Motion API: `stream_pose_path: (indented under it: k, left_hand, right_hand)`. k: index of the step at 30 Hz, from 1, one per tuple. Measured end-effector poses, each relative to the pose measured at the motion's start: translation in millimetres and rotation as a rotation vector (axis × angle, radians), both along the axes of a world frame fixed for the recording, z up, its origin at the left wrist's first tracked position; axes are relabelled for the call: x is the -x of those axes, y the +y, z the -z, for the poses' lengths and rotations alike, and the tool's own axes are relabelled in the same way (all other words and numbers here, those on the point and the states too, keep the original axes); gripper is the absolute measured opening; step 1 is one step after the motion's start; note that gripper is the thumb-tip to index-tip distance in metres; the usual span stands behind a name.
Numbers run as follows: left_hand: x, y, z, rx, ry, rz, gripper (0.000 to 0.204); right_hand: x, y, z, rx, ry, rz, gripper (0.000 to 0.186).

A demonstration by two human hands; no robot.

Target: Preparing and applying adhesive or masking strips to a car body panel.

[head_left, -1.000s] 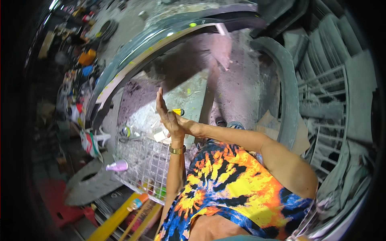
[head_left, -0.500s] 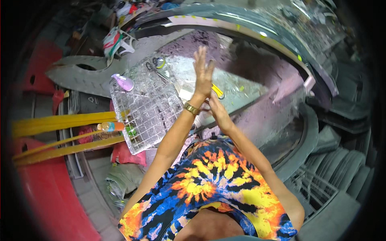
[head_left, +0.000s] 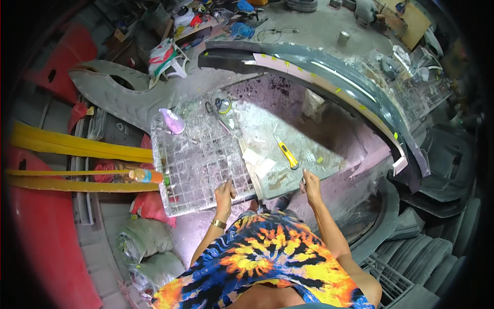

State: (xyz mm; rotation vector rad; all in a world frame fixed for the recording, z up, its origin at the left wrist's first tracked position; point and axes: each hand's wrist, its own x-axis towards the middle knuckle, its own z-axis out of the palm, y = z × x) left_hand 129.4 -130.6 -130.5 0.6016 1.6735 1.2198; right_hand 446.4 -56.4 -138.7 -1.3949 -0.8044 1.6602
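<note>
My left hand, below a gold wristwatch, is loosely closed at the near edge of the dusty grid-patterned board. My right hand is curled into a fist above the near right edge of the grey-green tabletop. Nothing shows in either hand. A yellow utility knife lies ahead, between the hands but nearer the right one. Left of the knife are white paper pieces. Scissors and a yellow-green tape roll lie farther back, right of a purple spray bottle.
A long curved dark bumper part with yellow tape bits spans the far right. Yellow strips jut in from the left, with an orange drink bottle beside the board. Black panels are stacked at right; wrapped bundles lie at lower left.
My hands were pressed together, left fingers stretched out, over the table. They have drawn apart and nearer my body, and their fingers are now curled. The view has tilted to show more of the far floor.
</note>
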Motion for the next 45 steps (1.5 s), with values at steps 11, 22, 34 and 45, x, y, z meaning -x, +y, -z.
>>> stream_pose_path:
  k: [11,22,34,45]
  left_hand:
    - [-21.9,84.5,-7.3,-0.094,-0.066,0.402,0.030]
    - [3.7,107.7,35.1,0.026,0.028,0.561,0.014]
    - [-24.3,132.6,42.9,-0.150,0.074,0.718,0.013]
    - [-101.4,131.3,50.4,-0.100,1.011,0.885,0.052]
  right_hand:
    - [71.6,31.0,-42.8,-0.141,-0.302,-0.223,0.038]
    - [42.0,-25.1,1.3,0.125,-0.386,-0.245,0.030]
    - [20.8,-23.7,12.6,0.052,-0.426,0.016,0.019]
    - [4.2,0.8,61.1,0.033,-0.259,-0.213,0.017]
